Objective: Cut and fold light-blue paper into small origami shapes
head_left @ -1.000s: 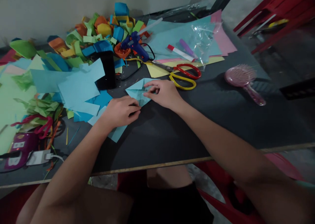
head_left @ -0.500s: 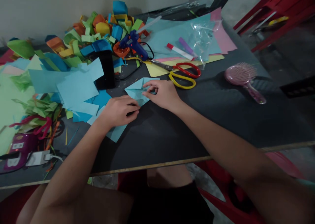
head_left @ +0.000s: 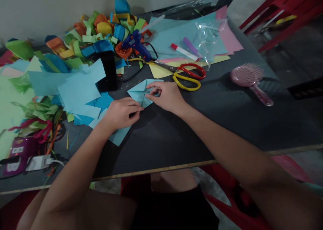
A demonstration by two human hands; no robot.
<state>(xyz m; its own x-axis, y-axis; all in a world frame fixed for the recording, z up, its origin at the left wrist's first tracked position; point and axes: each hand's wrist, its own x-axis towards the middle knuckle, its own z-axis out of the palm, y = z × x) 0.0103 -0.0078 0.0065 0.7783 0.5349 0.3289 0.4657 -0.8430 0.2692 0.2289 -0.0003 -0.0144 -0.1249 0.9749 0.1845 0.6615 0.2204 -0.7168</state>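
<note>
A folded piece of light blue paper [head_left: 138,92] lies on the dark table, its flaps creased toward the middle. My right hand [head_left: 165,96] pinches a flap of it between thumb and fingers, from the right side. At its lower corner my left hand [head_left: 124,112] is closed, fingertips pressed on the paper's edge. Another light blue sheet [head_left: 120,135] lies under and below my left hand, partly covered by it. Left of that hand is a loose pile of light blue squares [head_left: 78,90].
Scissors [head_left: 186,83] with red and yellow handles lie behind my right hand. A blue glue gun [head_left: 137,44] stands near colourful folded paper pieces [head_left: 103,28]. A hairbrush [head_left: 249,80] is to the right, a purple power strip [head_left: 19,152] at left. Markers [head_left: 185,52] rest on sheets.
My left hand has shifted very slightly, its fingers still at the paper's lower edge. The right hand keeps its pinch, and the rest looks the same.
</note>
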